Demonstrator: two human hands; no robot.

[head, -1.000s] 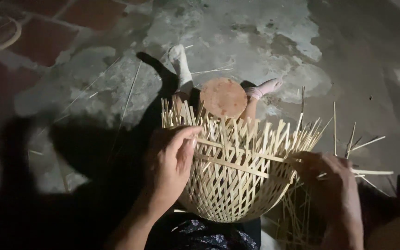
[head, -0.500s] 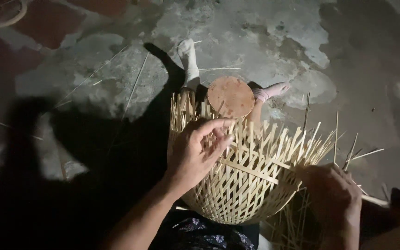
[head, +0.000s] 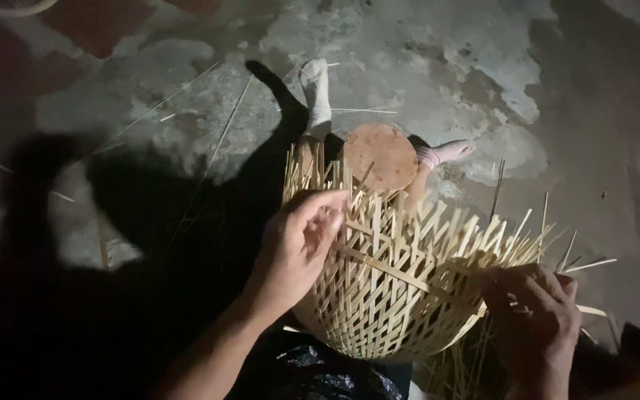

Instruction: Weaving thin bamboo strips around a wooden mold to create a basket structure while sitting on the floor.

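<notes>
A half-woven bamboo basket (head: 387,296) rests in my lap, its loose strip ends sticking up around the rim. My left hand (head: 298,244) lies on the basket's left rim, fingers curled over the upright strips and pinching one near the top. My right hand (head: 538,318) grips the strips at the right rim, where several loose ends fan outward. A long horizontal strip (head: 401,274) runs across the weave between both hands.
A round brown wooden disc (head: 379,155) lies just past the basket, between my two feet in pale socks (head: 318,89). Thin bamboo slivers (head: 224,130) are scattered on the rough concrete floor. My shadow darkens the left side.
My left hand has shifted up along the left rim and its fingers have closed around the strip tops. The view has drifted a little; the right hand stays at the right rim.
</notes>
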